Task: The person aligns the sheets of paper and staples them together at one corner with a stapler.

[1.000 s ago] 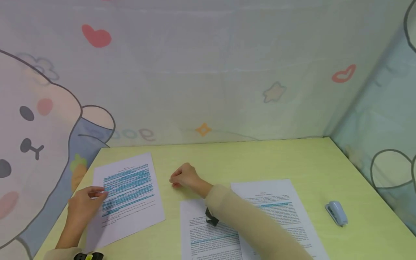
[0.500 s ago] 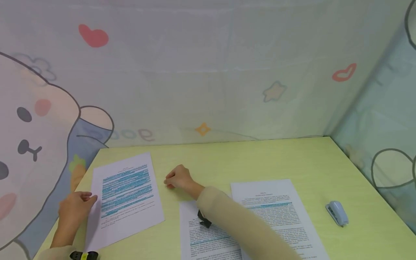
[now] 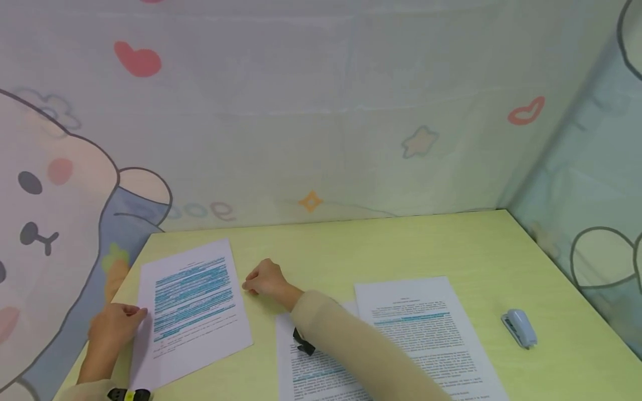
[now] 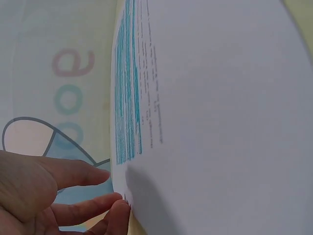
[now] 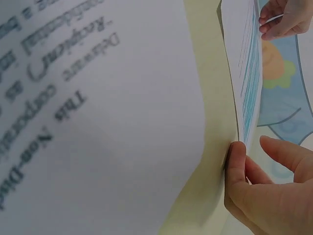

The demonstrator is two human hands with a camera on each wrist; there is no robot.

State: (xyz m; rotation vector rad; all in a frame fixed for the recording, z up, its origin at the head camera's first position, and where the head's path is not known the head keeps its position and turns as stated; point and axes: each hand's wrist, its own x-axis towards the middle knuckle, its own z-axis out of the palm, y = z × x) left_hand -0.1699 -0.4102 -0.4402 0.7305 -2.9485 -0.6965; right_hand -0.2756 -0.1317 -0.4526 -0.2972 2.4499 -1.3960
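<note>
A white printed page [image 3: 200, 328] with blue highlighted lines lies tilted at the table's left. At its left edge is my left hand [image 3: 116, 327]; in the left wrist view the fingertips [image 4: 119, 205] touch the paper's edge, thumb held apart from them. My right hand [image 3: 267, 278] is at the page's upper right edge. In the right wrist view its fingertips [image 5: 237, 149] meet that edge, while the thumb [image 5: 276, 147] stands away from them. Neither hand pinches the page.
Two more printed pages, a left one [image 3: 285, 356] and a right one [image 3: 401, 295], lie overlapping at the middle, partly under my right sleeve [image 3: 361, 351]. A light blue stapler [image 3: 520, 328] rests on the yellow table [image 3: 451, 245] at the right. Patterned cloth [image 3: 321, 111] hangs behind.
My right hand has moved left, up to the highlighted page's right edge. My left hand has drawn back left and down to its left edge. The other pages and stapler have stayed put.
</note>
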